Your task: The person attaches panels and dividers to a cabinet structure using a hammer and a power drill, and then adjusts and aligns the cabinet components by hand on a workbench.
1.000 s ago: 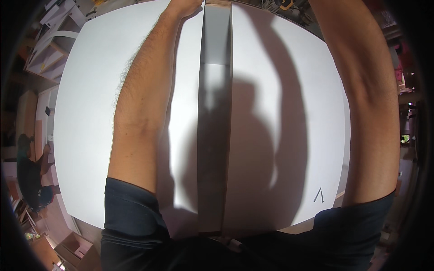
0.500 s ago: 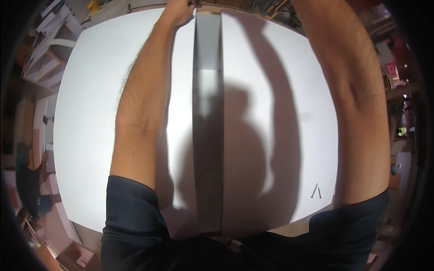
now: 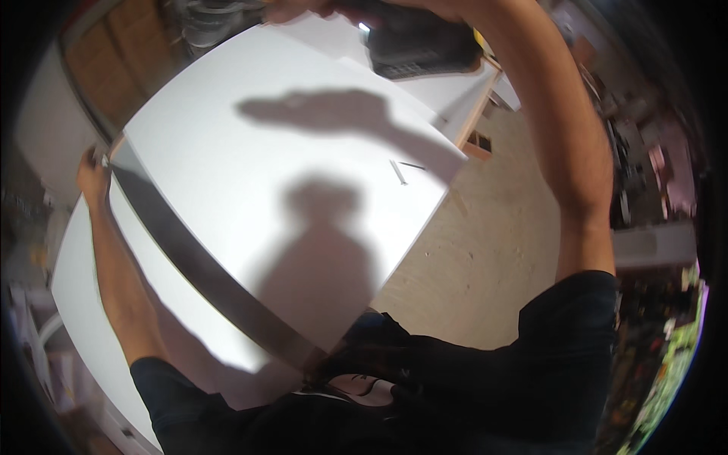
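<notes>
My left hand (image 3: 92, 176) is closed at the far end of a long dark gap, on something small that I cannot make out. Two large white panels form the top here, the right one (image 3: 227, 174) and the left one (image 3: 83, 258), with a recessed strip (image 3: 193, 250) between them. Over the far edge of the right panel reaches my right hand (image 3: 299, 9), blurred and partly cut off by the upper border; its fingers are not clear. Two screws (image 3: 399, 173) lie on the right panel near its right corner.
Beyond the right panel sits a black bulky object (image 3: 425, 42), blurred. A wooden-edged white piece (image 3: 478, 102) stands close to it. Concrete floor (image 3: 470, 250) shows at the right. Brown doors or boards (image 3: 117, 57) stand at the far left, and cluttered shelving (image 3: 660, 159) lines the right.
My view has turned to the right, so the panels now lie slanted. My right arm has swung inward across the top, while my left hand stays at the gap's far end.
</notes>
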The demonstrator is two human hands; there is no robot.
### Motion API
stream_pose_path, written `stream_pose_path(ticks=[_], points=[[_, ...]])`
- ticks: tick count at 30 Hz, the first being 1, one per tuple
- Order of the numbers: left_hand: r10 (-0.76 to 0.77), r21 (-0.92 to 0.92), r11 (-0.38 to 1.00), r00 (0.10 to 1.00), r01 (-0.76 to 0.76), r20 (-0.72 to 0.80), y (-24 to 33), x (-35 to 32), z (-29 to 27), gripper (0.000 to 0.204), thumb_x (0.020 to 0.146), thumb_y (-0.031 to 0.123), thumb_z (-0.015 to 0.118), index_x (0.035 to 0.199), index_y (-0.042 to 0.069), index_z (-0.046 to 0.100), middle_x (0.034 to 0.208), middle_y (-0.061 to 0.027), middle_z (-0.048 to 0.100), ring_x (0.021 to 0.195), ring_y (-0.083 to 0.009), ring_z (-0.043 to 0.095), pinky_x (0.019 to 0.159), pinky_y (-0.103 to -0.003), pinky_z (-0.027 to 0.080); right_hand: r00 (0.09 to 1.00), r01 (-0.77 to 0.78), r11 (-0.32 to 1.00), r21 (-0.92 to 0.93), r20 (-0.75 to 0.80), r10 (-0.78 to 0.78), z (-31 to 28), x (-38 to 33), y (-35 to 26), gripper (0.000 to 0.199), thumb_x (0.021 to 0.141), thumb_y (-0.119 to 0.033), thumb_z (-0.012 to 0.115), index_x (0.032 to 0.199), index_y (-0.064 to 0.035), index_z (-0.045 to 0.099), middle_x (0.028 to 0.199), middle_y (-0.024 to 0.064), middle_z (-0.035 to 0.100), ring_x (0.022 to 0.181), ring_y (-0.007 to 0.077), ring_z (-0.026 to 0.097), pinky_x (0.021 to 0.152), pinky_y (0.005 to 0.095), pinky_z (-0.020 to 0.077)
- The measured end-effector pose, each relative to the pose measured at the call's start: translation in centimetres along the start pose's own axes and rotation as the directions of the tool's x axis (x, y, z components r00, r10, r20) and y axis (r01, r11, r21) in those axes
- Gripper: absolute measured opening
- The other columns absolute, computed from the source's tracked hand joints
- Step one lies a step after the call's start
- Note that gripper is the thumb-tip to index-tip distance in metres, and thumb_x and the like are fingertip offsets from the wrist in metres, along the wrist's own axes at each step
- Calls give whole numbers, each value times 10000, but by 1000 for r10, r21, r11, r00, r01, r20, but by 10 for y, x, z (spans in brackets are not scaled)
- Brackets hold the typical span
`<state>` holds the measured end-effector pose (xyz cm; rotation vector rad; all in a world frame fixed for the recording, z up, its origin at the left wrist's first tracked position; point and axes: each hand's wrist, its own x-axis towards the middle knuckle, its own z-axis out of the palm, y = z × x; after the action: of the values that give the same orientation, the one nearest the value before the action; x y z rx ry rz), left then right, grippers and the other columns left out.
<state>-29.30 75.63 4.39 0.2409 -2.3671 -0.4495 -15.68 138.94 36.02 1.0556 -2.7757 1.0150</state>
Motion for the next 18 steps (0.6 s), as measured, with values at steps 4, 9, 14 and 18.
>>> stream_pose_path(ticks=[4,9,14,18], points=[[74,61,996,987,-65,-145,64,-19,-19,479,909,56,679,1384,85,624,1329,-189,646,1164,-341,658,985,-431,535,928,-113,993,39,-353,120,-38,-160,47,238,824,-123,741,986,49,714,758,86,661,601,139,586,531,294,469],[558,-1,829,828,-559,-52,213,-73,-125,461,921,-94,596,1346,78,629,1311,-138,650,1211,-318,633,1026,-412,497,523,-65,970,232,-821,231,-36,-325,39,216,833,-154,798,952,-9,693,715,29,623,551,119,578,502,273,444],[567,-404,805,764,-434,308,402,-185,-196,282,948,60,698,1230,55,685,1241,-117,688,1156,-290,657,959,-404,515,72,233,708,667,-738,671,1,-411,148,266,890,-186,770,1084,-53,645,839,61,635,640,169,607,558,304,501],[623,-523,769,615,-367,484,508,-246,-183,326,966,216,686,1263,82,695,1213,-132,690,1145,-309,616,1042,-453,476,247,232,416,879,-467,849,43,-441,288,299,972,-386,728,1042,-110,636,862,34,590,780,188,590,757,362,500]])
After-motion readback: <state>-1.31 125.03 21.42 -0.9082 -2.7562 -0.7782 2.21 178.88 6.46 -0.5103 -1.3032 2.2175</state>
